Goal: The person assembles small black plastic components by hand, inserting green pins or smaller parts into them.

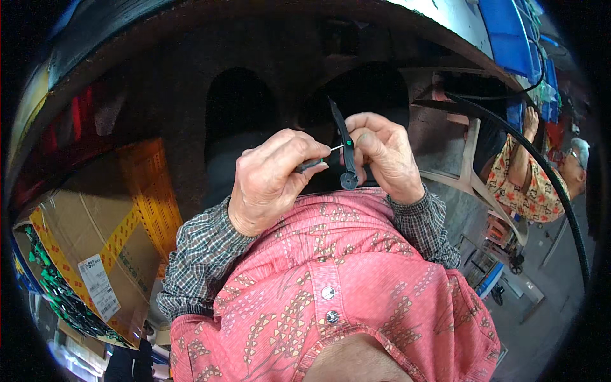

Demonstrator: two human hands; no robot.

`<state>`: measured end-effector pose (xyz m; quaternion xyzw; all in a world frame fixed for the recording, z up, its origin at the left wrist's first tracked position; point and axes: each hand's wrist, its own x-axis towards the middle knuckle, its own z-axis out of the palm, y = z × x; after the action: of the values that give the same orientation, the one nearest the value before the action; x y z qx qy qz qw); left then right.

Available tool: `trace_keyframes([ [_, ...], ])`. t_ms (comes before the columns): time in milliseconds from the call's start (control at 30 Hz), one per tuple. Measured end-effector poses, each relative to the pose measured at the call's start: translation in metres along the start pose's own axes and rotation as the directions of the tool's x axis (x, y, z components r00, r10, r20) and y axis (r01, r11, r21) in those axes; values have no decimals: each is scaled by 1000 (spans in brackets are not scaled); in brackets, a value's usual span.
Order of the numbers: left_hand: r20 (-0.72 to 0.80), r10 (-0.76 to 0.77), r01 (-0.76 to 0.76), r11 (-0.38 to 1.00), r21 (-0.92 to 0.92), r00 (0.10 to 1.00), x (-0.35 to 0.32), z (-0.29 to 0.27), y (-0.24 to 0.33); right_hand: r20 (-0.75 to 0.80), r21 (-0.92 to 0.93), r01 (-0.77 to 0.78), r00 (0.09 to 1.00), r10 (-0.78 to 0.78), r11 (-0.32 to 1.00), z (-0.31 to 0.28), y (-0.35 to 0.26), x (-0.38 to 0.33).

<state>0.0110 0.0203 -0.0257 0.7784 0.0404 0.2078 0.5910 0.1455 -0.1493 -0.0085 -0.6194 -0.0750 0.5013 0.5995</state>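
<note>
My left hand (273,175) is closed, pinching a small tool with a thin metal shaft (337,148). A dark grey piece (309,166) shows between its thumb and fingers; whether it belongs to the tool I cannot tell. My right hand (385,153) is closed on a long black plastic part (344,130), which stands roughly upright, pointed at the far end and rounded like a disc at the near end. A small green spot sits midway along the part. The shaft's tip meets the part beside this spot. Both hands are above my lap.
At left stands an open cardboard box (89,235) holding many black and green pieces, beside an orange plastic crate (156,191). A table edge (254,7) curves across the far side, with blue bins (506,35) at far right. Another person (528,172) sits at right near a pale chair frame (471,159).
</note>
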Motion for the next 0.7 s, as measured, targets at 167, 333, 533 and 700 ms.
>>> trace_keyframes([
  [167,7,-18,18,1000,12,1000,-2,4,1,39,77,-60,998,57,995,6,-5,-4],
  [333,8,-69,70,995,-74,998,-2,4,1,35,37,91,995,-93,995,3,0,-5],
  [533,43,-327,324,896,-302,944,0,3,12,27,60,262,964,-264,963,-4,3,-1],
  [700,136,-537,514,655,-555,832,7,8,12,35,116,308,949,-313,944,-7,7,5],
])
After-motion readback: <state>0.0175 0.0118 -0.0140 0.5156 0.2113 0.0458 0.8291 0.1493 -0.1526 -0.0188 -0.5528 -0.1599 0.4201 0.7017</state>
